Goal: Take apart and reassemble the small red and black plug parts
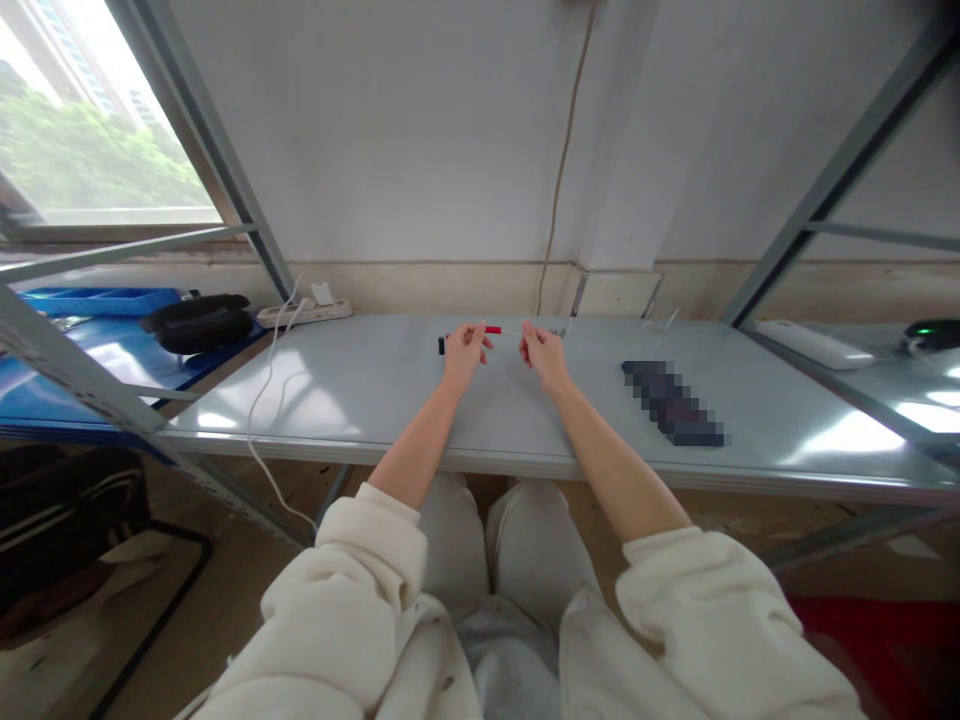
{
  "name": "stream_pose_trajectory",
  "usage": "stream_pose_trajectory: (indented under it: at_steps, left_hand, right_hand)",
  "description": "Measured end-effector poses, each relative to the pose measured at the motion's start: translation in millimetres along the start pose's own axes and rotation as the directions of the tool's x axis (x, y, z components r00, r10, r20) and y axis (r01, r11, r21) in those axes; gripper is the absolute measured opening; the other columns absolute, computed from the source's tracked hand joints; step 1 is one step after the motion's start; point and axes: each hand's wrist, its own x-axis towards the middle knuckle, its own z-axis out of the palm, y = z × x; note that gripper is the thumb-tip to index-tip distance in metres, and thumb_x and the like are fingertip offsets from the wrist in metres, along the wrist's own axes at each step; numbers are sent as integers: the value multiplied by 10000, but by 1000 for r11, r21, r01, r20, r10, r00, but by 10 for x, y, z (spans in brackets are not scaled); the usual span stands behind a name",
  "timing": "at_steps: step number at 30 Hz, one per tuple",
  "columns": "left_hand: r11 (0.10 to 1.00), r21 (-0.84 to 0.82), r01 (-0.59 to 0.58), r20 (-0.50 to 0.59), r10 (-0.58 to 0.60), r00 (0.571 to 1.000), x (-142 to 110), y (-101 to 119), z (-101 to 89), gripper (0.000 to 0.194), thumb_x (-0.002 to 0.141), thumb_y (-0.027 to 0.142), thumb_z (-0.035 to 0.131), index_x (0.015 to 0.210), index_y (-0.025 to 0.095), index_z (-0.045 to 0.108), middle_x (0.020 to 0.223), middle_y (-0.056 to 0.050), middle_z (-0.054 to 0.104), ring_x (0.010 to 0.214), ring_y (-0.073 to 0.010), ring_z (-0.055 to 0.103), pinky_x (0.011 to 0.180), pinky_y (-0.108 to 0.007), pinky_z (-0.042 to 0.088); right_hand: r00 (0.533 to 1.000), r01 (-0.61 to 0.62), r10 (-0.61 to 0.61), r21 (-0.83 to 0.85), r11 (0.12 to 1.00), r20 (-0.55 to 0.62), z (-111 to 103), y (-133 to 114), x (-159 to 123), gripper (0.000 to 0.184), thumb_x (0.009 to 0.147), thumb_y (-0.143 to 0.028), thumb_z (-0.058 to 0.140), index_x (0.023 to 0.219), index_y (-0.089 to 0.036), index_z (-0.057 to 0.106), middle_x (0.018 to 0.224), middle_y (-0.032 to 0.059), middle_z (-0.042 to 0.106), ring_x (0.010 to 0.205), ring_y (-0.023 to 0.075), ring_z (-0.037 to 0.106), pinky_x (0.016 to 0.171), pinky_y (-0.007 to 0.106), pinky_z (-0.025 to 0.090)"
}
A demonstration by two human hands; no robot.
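Observation:
Both my hands are stretched out over a grey metal shelf [360,390], close together near its back edge. My left hand [465,352] is closed in a pinch on a small red part [493,329], probably a pen cap or pen end. A small black piece [442,345] shows just left of that hand. My right hand [541,352] is closed with its fingers curled round a thin pale rod [512,332] that runs toward the red part. What lies under the right hand's fingers is hidden.
A blurred dark flat object [673,403] lies on the shelf to the right. A white power strip [304,313] with a cable [262,400] sits at the back left, beside a black pouch [199,322] on a blue shelf [112,350]. Metal frame struts [817,205] cross both sides.

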Motion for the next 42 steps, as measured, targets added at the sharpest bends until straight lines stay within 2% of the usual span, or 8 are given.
stream_pose_trajectory:
  at_steps: [5, 13, 19, 25, 29, 32, 36, 42]
  left_hand:
    - [999, -20, 32, 54, -31, 998, -5, 5, -5, 326, 760, 463, 516, 776, 142, 571, 639, -7, 605, 369, -27, 414, 411, -188, 333]
    - [998, -39, 42, 135, -37, 990, -35, 23, 21, 312, 733, 454, 556, 707, 144, 547, 579, 1, 581, 397, -36, 433, 409, -176, 326]
    - [999, -42, 15, 122, -10, 992, -17, 2, 28, 362, 757, 476, 512, 602, 150, 516, 433, 42, 434, 372, -44, 396, 405, -182, 309]
    - [994, 111, 14, 110, -27, 994, -3, -31, 18, 314, 830, 395, 409, 734, 143, 570, 522, 22, 501, 381, -48, 385, 430, -194, 323]
    - [848, 514, -125, 102, 84, 991, -56, -53, 30, 248, 821, 318, 430, 750, 149, 598, 653, -32, 604, 608, -110, 542, 614, -230, 399]
    - [666, 703, -249, 236, 111, 965, -123, -54, 46, 238, 817, 321, 435, 772, 171, 613, 731, -48, 636, 731, -151, 574, 672, -250, 400]
    - [558, 750, -357, 369, 95, 925, -169, -60, 53, 269, 836, 325, 394, 806, 179, 618, 764, -55, 645, 747, -170, 585, 663, -258, 402]
    - [528, 723, -445, 461, 111, 880, -178, -80, 63, 281, 839, 322, 379, 827, 186, 625, 752, -52, 646, 723, -179, 584, 633, -262, 404]
  right_hand:
    - [999, 15, -16, -24, 1000, -46, 2, 19, 37, 485, 751, -620, 390, 652, -171, 544, 585, 23, 550, 518, 104, 470, 508, 224, 369]
    - [965, 140, -134, -12, 990, 225, 39, -12, -13, 298, 691, -446, 575, 743, -155, 612, 748, 47, 646, 639, 112, 534, 640, 250, 413]
    - [936, 139, -120, -35, 990, 331, 52, -17, -42, 250, 692, -397, 585, 699, -148, 594, 607, -5, 572, 568, 93, 489, 575, 225, 378]
    - [927, 224, -131, -238, 945, 350, 51, 21, -29, 218, 711, -359, 561, 661, -148, 579, 566, -21, 523, 535, 87, 438, 540, 219, 330]
    - [962, 187, -78, -426, 885, 262, -18, 157, 167, 136, 690, -272, 579, 630, -151, 565, 592, 8, 553, 567, 112, 473, 575, 239, 352]
    - [989, 67, 14, -536, 842, 146, -94, 293, 375, 98, 691, -227, 574, 630, -151, 565, 643, 47, 590, 619, 140, 520, 608, 253, 378]
    - [997, -3, 50, -622, 783, 58, -158, 486, 559, 79, 709, -217, 551, 682, -155, 592, 750, 92, 629, 725, 181, 568, 675, 280, 410]
    - [997, 16, 36, -673, 739, 63, -144, 677, 599, 132, 742, -258, 543, 785, -154, 612, 850, 103, 643, 816, 194, 583, 721, 292, 425]
